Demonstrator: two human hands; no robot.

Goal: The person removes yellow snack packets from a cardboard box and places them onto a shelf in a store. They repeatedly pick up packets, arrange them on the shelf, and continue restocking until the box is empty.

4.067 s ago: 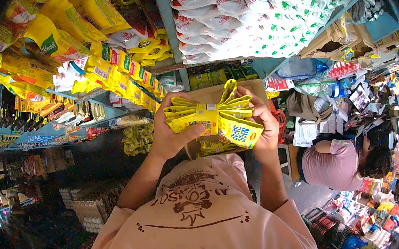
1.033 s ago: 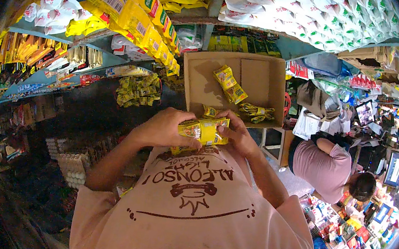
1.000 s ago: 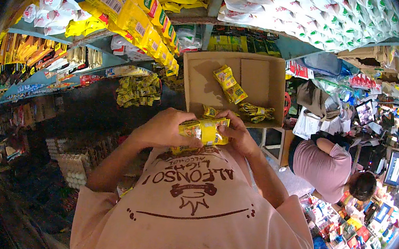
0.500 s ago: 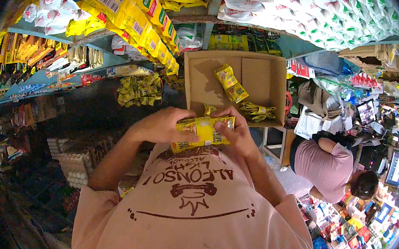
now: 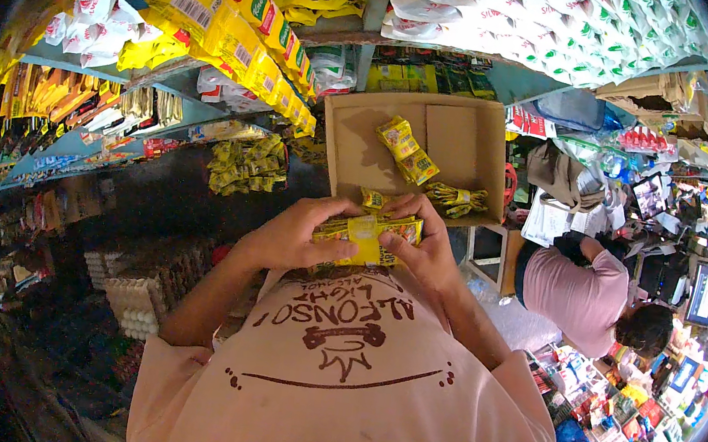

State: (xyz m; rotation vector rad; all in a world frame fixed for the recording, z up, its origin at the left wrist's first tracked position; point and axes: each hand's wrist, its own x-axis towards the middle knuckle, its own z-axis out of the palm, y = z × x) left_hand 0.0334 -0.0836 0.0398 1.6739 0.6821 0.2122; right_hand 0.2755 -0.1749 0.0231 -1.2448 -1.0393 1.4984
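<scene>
left hand [image 5: 291,232]: grips the left end of the yellow sachet bundle [image 5: 363,250], with fingers clamped over the far edge, thumb across the near face
right hand [image 5: 434,251]: holds the right end, with fingers bent over the far edge and thumb pressed beside the yellow band [image 5: 362,225]
bundle: lies between both hands, just in front of the pink shirt [image 5: 341,427]; cannot tell whether touching the cloth
long axis: runs left to right, hand to hand
nearer hand: neither, with one at each end
open cardboard box [image 5: 470,138]: stands just beyond the bundle, ahead and a little to the right, nearer the right hand
slanted bundle [image 5: 407,151]: lies inside the box, with long axis from far left to near right
crosswise bundle [image 5: 456,200]: lies by the near right corner of the box
small yellow packet [image 5: 374,198]: shows just past the fingers, partly hidden
</scene>
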